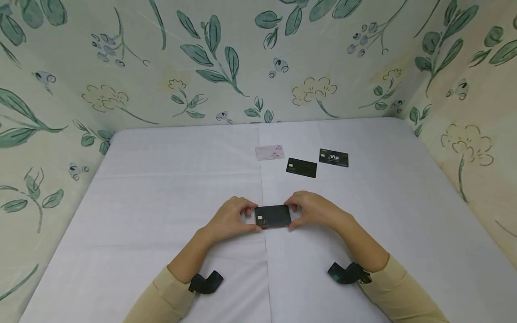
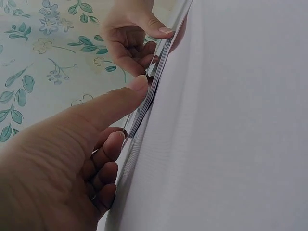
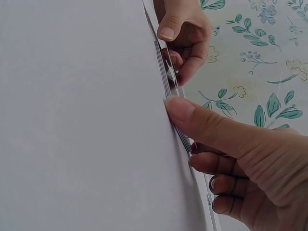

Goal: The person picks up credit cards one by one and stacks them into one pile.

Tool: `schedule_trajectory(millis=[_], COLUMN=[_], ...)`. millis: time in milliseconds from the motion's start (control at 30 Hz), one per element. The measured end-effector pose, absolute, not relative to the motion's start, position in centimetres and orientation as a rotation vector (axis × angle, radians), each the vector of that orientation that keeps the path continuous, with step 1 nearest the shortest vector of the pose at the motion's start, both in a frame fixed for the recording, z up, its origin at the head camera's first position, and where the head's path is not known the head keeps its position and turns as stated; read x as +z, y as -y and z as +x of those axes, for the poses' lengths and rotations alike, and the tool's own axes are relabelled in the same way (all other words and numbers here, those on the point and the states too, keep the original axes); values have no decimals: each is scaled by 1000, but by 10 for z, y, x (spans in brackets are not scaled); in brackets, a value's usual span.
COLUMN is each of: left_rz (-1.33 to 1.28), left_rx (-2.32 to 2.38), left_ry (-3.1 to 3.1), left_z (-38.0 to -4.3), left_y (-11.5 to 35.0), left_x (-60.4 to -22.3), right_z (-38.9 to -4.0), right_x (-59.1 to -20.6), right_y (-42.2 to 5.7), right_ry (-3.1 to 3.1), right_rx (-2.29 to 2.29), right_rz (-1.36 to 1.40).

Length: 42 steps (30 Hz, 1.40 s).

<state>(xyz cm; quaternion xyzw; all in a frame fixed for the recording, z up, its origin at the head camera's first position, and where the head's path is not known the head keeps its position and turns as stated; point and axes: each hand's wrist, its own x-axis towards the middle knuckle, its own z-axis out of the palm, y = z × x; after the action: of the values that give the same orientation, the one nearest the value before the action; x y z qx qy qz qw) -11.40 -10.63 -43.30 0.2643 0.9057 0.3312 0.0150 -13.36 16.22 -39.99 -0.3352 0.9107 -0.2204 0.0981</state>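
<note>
A black bank card marked VIP [image 1: 273, 216] lies on top of a small stack of cards at the middle of the table. My left hand [image 1: 231, 218] pinches the left end, thumb at the near corner and fingers at the far one. The right end is pinched the same way by my right hand [image 1: 317, 211]. In the left wrist view the stack [image 2: 150, 98] appears edge-on as several thin layers between the two thumbs. The right wrist view shows its layered edge [image 3: 162, 72] close over the white cloth. Lower cards are mostly hidden.
Beyond the hands lie a pink card [image 1: 269, 152], a black VIP card [image 1: 301, 168] and another black card with white Vip lettering [image 1: 334, 158]. A white cloth [image 1: 161, 188] with a center seam covers the table. Leaf-patterned curtains [image 1: 141, 103] surround its back and sides.
</note>
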Motion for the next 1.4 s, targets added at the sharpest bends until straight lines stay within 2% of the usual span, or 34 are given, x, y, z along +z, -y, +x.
schedule_trajectory(millis=[1100,1400], left_rz=[889,783], left_rx=[1038,1130], left_ry=[-2831,-2759], left_z=[-117,-116], left_y=[109,108], left_x=[-440,-432], right_z=[-135,-137], right_x=[-397,-397], right_y=[-165,-169], right_ry=[-2598,-2570], right_rx=[-693,-759], right_rz=[-1017,-1019])
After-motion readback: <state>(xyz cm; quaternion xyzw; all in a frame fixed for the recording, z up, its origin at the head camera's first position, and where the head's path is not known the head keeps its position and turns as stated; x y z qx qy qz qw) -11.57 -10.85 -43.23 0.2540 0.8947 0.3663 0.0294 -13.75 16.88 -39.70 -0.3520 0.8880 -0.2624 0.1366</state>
